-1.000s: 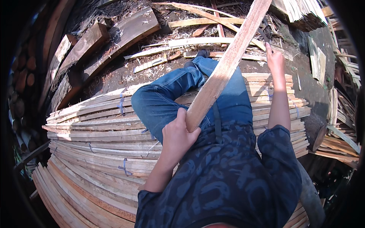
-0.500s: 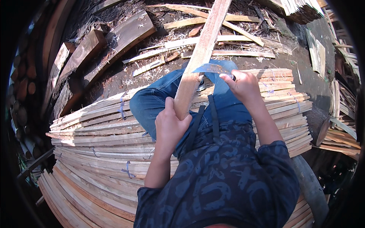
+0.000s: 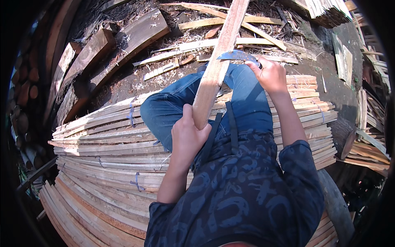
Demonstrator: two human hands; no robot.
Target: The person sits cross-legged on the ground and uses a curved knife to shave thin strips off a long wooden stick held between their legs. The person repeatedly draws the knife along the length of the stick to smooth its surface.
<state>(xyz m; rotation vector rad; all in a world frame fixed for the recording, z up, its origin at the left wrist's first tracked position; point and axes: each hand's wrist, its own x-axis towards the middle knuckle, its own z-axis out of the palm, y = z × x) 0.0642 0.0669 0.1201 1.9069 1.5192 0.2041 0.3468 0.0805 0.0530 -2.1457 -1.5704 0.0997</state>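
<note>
Clearly a trimming step — the left hand [image 3: 187, 138] clenched the wooden slat [image 3: 218, 66] across the lap, the right hand [image 3: 271, 74] gripped a curved blade [image 3: 234, 55] against its edge — a controlled stroke seemed due

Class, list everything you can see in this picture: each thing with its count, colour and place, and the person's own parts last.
Slat: one, pale wood, held slanting over the lap.
Blade: one, blue-grey, curved, against the slat.
Bundles: several, tan slats tied with blue string, under the person.
Slabs: several, dark brown, upper left.
Scraps: many, pale, on the ground at top.
Jeans: blue.
Shirt: dark, patterned.
Left hand: grips the slat's near end.
Right hand: holds the blade.
</note>
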